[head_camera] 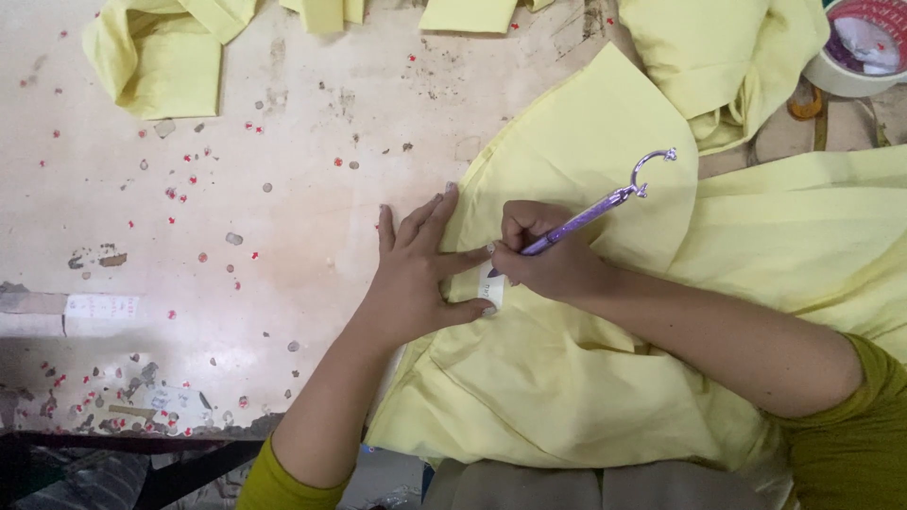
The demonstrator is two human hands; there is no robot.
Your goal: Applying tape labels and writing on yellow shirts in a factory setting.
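One pen (581, 219) — one tape roll (855, 47)

Garment workshop – cut yellow fabric pieces (567, 378), worn worktable (283, 189)

Olive-green sleeves, bare forearms, pale-painted nails on the fingers (444, 203).

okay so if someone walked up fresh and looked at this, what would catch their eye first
Most striking is the pale yellow fabric spread over the right half of the worn table. At centre, the left hand presses it flat while the right hand holds a purple pen to a small white tag. Tiny red bits dot the tabletop at left.
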